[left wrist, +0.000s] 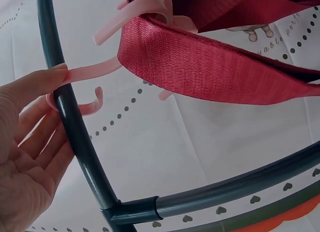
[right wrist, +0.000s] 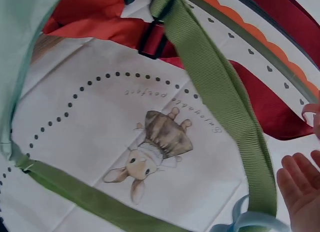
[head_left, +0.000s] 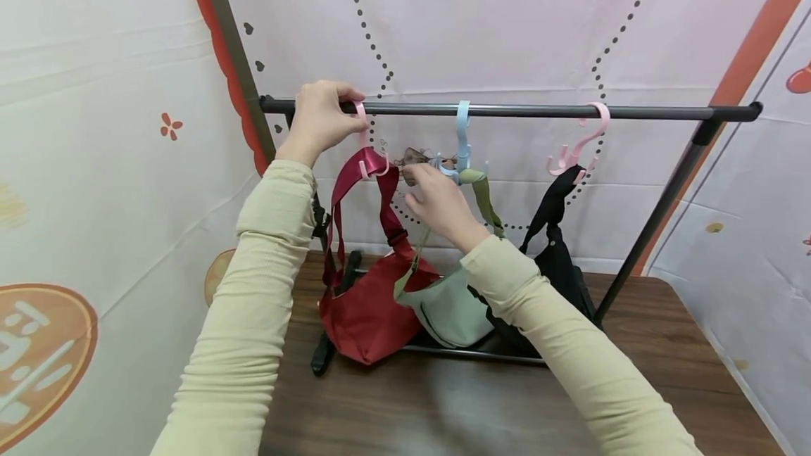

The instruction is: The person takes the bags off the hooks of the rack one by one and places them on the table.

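At the left end of the rack's dark bar [head_left: 405, 109], my left hand [head_left: 324, 117] pinches the upper stem of a pink hook [head_left: 363, 138]. In the left wrist view, the thumb lies on the pink stem and the fingers reach behind the bar. A wide red strap [left wrist: 200, 66] loops over that hook's lower prongs, and the red bag [head_left: 374, 315] hangs from it. My right hand [head_left: 440, 204] is held between this hook and a light-blue hook [head_left: 463, 134], its fingers loosely bent with nothing in them. The blue hook carries the green strap [right wrist: 215, 86] of a pale green bag [head_left: 459, 308].
Farther right, another pink hook [head_left: 598, 125] on the bar holds a black bag [head_left: 560, 259]. The rack's slanted right leg [head_left: 659, 224] stands on a brown wooden table [head_left: 412, 407]. Printed cloth [head_left: 507, 27] hangs behind and at both sides.
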A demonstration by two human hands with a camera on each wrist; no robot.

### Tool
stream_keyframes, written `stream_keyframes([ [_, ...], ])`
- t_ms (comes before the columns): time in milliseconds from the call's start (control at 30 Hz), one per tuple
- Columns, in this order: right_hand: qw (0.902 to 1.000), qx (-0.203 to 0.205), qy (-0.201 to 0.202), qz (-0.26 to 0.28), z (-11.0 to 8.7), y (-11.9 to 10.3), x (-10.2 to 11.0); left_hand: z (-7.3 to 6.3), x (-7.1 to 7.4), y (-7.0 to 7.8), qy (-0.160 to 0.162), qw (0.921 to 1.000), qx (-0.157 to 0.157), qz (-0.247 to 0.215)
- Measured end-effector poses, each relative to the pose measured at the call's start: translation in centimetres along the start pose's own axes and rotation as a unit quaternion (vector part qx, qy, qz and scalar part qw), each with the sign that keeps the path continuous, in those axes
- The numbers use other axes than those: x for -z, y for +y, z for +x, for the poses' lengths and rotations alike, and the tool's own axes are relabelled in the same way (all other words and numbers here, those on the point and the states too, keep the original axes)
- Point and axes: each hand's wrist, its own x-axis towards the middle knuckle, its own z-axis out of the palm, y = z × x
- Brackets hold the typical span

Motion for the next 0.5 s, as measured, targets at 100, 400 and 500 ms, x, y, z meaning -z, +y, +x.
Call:
stream_keyframes([
  [100,0.9976,-0.053,0.007,0.044,1.4,0.0,0.0,0.3,-0.1,0.2,0.000,1.0000,0.002,-0.005],
  [400,0.9796,-0.134,0.010,0.149,3.8,0.2,-2.0,0.3,-0.1,0.2,-0.002,0.9999,0.012,-0.012],
  [500,0.9759,-0.136,0.032,0.168,4.2,0.4,-3.0,0.2,0.0,0.0,0.000,0.9998,0.018,-0.011],
])
